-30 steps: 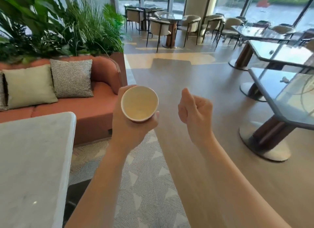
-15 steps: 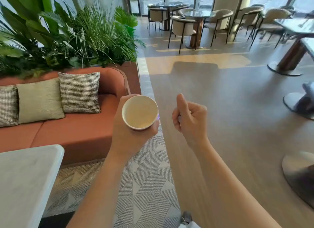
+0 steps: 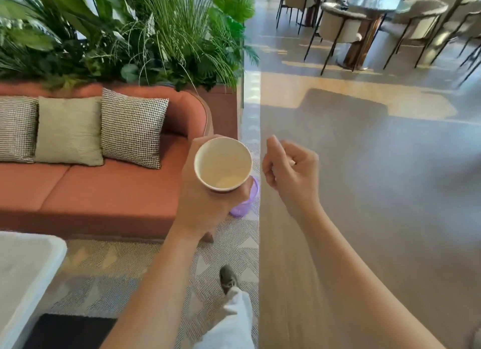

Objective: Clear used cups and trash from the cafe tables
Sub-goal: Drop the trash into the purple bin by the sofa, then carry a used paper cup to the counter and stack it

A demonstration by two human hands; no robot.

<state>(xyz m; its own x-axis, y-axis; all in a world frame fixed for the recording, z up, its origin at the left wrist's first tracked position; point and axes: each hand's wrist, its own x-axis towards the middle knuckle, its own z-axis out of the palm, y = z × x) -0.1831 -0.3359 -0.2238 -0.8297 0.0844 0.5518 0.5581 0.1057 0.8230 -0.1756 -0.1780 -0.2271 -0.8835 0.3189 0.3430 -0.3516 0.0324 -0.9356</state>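
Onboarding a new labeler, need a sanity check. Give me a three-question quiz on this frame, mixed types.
1. True or false: the right hand grips the paper cup.
2. The cup is: A) lidded, B) open-topped and held in the left hand, C) crushed flat.
3. How many cushions lie on the orange sofa?
Key: 1 false, the right hand is curled and holds nothing visible; 2 B; 3 three.

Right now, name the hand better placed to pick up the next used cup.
Right. The left hand grips a paper cup, with something purple under it; the right hand is curled on nothing, free beside it.
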